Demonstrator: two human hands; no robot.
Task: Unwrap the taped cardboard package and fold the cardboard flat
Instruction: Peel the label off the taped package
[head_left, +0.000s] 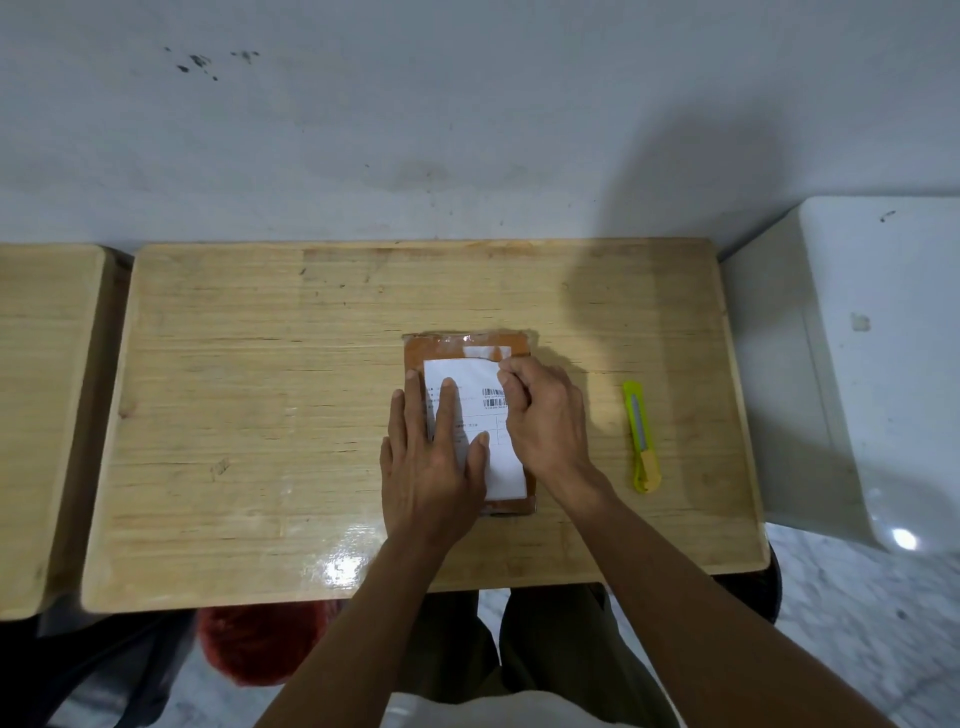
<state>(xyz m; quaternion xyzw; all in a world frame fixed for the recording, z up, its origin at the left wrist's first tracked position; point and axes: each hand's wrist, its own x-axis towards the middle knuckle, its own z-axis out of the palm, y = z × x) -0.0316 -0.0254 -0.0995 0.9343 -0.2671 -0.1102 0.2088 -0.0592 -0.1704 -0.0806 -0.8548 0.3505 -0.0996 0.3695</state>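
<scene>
left hand (431, 457) spread flat on package (447, 345), right hand (540, 410) grip pinching label (480, 376) corner

Barcodes on the package label (475, 415); text illegible.

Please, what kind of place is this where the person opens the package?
Probably a plain indoor room, perhaps a classroom or workroom; I cannot be sure. Small wooden desk stands against a stained white wall, a second desk stands beside it, and the floor looks like marble.
</scene>
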